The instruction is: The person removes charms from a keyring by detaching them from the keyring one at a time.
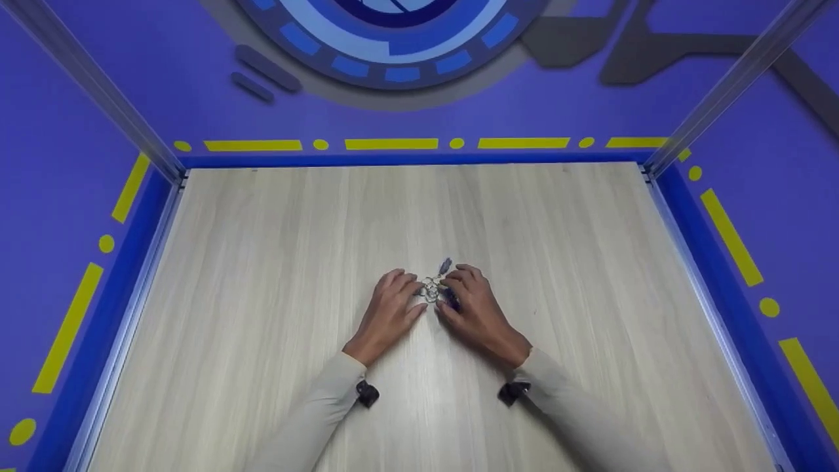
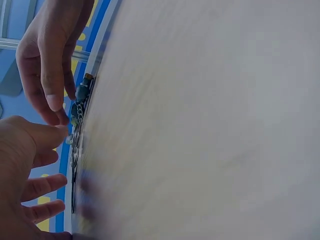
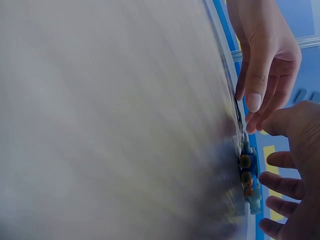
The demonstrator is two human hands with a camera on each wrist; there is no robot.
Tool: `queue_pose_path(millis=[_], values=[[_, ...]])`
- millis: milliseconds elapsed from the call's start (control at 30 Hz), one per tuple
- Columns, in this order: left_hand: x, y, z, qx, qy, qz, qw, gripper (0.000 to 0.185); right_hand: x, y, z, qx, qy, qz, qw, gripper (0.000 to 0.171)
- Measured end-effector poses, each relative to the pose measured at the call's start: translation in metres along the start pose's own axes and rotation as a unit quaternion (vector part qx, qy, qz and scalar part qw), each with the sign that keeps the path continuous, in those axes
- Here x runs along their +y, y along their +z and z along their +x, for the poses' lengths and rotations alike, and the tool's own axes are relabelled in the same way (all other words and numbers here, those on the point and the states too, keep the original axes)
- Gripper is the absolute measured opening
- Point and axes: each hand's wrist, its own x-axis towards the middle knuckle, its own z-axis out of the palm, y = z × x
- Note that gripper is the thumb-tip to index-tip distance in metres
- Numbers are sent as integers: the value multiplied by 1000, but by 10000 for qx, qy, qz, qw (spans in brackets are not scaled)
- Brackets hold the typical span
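A small bunch of silvery rings and chain [image 1: 430, 290], like a keychain, lies on the table between both hands. A slim grey-blue piece [image 1: 446, 265] sticks out at its far side, and a dark blue piece [image 1: 451, 299] is partly hidden under the right fingers. The right wrist view shows a blue charm with orange round parts [image 3: 248, 172] low on the tabletop. My left hand [image 1: 387, 311] rests at the left of the rings, its fingers loosely bent and spread. From the right, my right hand [image 1: 478, 314] reaches over the bunch, fingers apart; no firm grip shows.
The wood-grain table [image 1: 295, 229] stretches around the hands. Blue panels with yellow marks [image 1: 391, 143] stand behind it and at both sides, with metal posts [image 1: 714, 92] at the back corners. A small black device [image 1: 368, 394] sits on each wrist.
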Motion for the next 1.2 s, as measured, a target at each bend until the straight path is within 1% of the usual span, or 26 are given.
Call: queue_pose_path(millis=[167,300,467,567,700,800,1067,1200], values=[[1,6,-2,125,-1,66,9999,34,0,4,2,-31,25,34,10000,36],[3,9,-2,216,-97,140,9996,30,0,9,3,11,42,-11,10000,33],[7,11,-2,76,-264,295,9992,22,1,16,1,120,-90,-80,9999,28],[8,12,-2,3,-304,394,9988,18,1,18,1,214,-162,-115,9996,26],[9,14,0,-25,-316,469,9984,17,0,21,0,260,-104,-112,9995,23],[8,13,-1,-78,-346,488,9982,16,-2,24,0,226,-48,-107,9997,21],[9,12,0,-150,-339,440,9983,13,-6,25,1,182,71,-118,9997,19],[10,11,0,-166,-411,413,9982,12,-7,26,0,130,99,-196,9997,15]])
